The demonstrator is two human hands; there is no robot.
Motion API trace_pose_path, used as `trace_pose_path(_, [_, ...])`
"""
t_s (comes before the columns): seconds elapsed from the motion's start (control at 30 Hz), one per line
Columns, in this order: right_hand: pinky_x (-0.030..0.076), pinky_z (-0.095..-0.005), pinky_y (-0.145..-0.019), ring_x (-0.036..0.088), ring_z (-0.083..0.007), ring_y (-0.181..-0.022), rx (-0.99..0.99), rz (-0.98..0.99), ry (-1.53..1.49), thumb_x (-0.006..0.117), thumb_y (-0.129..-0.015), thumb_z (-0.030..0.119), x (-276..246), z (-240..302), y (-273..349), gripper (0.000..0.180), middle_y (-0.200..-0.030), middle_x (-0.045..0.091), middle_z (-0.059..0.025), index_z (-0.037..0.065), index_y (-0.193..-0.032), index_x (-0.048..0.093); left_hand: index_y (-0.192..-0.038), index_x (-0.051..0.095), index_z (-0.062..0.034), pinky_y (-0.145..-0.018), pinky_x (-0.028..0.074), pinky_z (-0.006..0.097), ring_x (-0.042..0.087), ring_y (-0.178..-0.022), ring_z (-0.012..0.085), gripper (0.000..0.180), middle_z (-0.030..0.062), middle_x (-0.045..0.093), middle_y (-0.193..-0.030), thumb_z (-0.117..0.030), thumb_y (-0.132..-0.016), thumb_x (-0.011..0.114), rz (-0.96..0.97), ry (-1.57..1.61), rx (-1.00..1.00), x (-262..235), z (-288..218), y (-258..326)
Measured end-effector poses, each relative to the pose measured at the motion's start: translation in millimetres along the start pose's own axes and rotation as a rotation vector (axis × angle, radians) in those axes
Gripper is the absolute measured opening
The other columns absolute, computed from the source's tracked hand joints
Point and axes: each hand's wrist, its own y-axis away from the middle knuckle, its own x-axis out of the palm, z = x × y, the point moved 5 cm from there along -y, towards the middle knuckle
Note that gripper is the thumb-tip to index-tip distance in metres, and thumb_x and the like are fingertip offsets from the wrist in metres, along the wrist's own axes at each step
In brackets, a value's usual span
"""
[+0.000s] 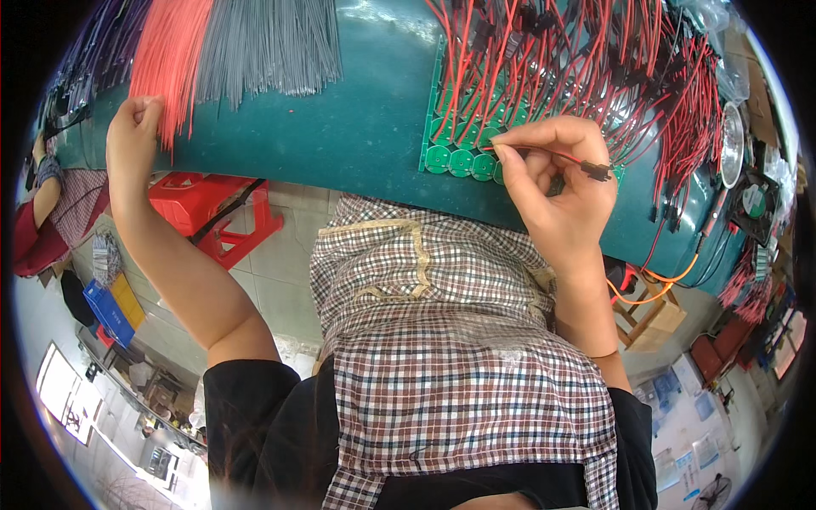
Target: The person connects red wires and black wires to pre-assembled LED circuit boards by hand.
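Note:
My left hand (134, 132) is at the lower left edge of a fringe of loose red wires (174, 51). Its thumb and fingertips are pinched together on the wire ends; how many strands are between them I cannot tell. With thumb and index finger, my right hand (565, 174) pinches a red-and-black wire lead (552, 153), whose black connector (597, 171) lies across the palm side. The pinched end points at a green circuit board panel (438, 159) with round sections. Many red and black leads rise from that panel, and the right hand covers part of it.
Grey wires (268, 51) and dark purple wires (102, 42) flank the red ones on the green tabletop (340, 144). Finished-looking leads (688, 127) hang at the right, near an orange-corded tool (714, 212) and a small fan (755, 200). A red stool (212, 212) stands below; another person's arm (47, 200) shows far left.

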Motion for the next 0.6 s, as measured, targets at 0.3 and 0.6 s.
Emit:
trace_pose_path(0.3, [0.035, -0.0159, -0.047, 0.052, -0.0002, -0.057, -0.2, 0.108, 0.265, 0.073, -0.081, -0.007, 3.6, 20.9, -9.3, 0.029, -0.084, 0.068, -0.0017, 0.003, -0.103, 0.056, -0.104, 0.069, 0.0036, -0.068, 0.047, 0.024, 0.059, -0.074, 0.0087, 0.035, 0.0056, 0.07, -0.086, -0.028, -0.09, 0.071, -0.057, 0.133, 0.058, 5.6, -74.6, 23.1])
trace_pose_path(0.6, [0.045, -0.0231, -0.05, 0.062, -0.0092, -0.06, -0.2, 0.118, 0.346, 0.076, -0.076, -0.003, 6.3, 27.2, -7.2, 0.037, -0.083, 0.07, -0.003, 0.006, -0.106, 0.056, -0.089, 0.067, 0.0032, -0.059, 0.044, 0.027, 0.054, -0.064, 0.009, 0.033, 0.0019, 0.063, -0.072, -0.029, -0.086, 0.073, 0.135, 0.232, 0.017, 49.1, -115.5, 25.4])
